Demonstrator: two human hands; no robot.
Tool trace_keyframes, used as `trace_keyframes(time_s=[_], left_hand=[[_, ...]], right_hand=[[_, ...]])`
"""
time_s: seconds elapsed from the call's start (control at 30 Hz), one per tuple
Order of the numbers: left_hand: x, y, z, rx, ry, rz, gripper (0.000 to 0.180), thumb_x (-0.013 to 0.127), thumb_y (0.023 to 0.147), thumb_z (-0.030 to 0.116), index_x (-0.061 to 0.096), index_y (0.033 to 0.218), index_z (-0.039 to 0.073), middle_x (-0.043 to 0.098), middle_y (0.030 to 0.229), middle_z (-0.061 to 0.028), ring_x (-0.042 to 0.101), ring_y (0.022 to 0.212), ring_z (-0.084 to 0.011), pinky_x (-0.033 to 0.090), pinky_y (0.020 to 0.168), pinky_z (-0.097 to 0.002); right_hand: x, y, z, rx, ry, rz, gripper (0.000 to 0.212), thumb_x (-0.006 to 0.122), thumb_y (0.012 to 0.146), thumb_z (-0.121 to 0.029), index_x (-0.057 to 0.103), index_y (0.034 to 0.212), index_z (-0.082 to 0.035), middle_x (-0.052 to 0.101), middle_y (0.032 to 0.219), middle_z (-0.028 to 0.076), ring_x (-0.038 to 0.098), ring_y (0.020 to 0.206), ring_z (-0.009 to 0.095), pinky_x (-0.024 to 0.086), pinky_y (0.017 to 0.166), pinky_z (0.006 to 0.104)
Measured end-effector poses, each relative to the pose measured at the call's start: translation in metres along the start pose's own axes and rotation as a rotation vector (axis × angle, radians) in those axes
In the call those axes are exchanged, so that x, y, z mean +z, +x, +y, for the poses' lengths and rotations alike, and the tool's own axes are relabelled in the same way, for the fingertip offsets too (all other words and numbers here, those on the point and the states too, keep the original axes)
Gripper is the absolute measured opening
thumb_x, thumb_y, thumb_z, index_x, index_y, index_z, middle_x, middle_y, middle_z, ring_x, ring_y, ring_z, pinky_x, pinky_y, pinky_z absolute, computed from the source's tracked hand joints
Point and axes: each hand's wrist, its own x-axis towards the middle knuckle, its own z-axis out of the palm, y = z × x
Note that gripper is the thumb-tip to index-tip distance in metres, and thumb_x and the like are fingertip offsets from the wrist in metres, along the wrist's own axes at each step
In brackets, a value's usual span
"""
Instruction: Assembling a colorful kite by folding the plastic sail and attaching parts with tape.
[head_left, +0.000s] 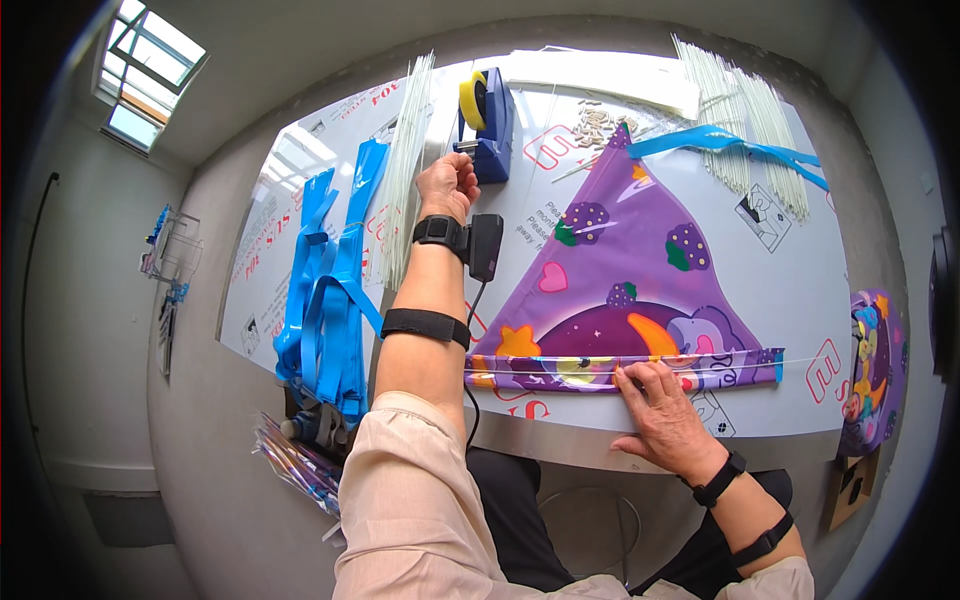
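Observation:
A purple triangular kite (622, 250) printed with fruit, hearts and a moon lies on the table, its point at the far side and a blue ribbon tail (720, 138) by that point. A thin white rod (720, 369) runs along its folded near edge and sticks out past the right corner. My right hand (662, 415) presses its fingertips on that fold, thumb spread apart. At the front of a blue tape dispenser (493, 130) with a yellow tape roll (473, 100), my left hand (449, 186) is closed; what its fingers hold is hidden.
Blue ribbon strips (335, 330) hang over the table's left edge, beside long white rods (408, 170). More rods (745, 120), small beige pieces (600, 122) and white sheets (600, 80) lie at the back. Another printed purple piece (875, 370) is past the right edge.

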Motion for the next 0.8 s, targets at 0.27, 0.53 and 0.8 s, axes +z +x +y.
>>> trace_keyframes(time_s=[0.27,0.53,0.8], left_hand=[[0.006,-0.011,0.002,0.029,0.045,0.049,0.011,0.064,0.081,0.010,0.058,0.071,0.008,0.054,0.062,-0.0028,0.048,0.051,-0.0143,0.040,0.047,-0.0298],[0.002,0.003,-0.004,-0.028,-0.126,-0.031,0.014,0.061,0.085,0.009,0.057,0.073,0.005,0.048,0.061,-0.0025,0.044,0.050,-0.0141,0.041,0.049,-0.0306],[0.007,0.013,-0.007,-0.243,-0.147,0.008,0.015,0.054,0.082,-0.002,0.048,0.069,0.002,0.045,0.057,-0.0044,0.032,0.041,-0.0105,0.033,0.040,-0.0278]], right_hand=[[0.000,0.001,0.001,0.006,0.014,-0.002,0.088,0.080,0.061,-0.036,0.044,0.131,0.004,0.039,0.126,0.014,0.035,0.123,0.033,0.031,0.107,0.0444],[0.000,0.000,-0.002,0.007,0.002,-0.005,0.088,0.080,0.061,-0.036,0.043,0.131,0.003,0.039,0.126,0.014,0.036,0.123,0.033,0.031,0.107,0.0442],[0.003,-0.003,-0.002,0.008,0.017,0.005,0.089,0.080,0.060,-0.035,0.042,0.132,0.003,0.039,0.125,0.013,0.036,0.122,0.033,0.032,0.107,0.0440]])
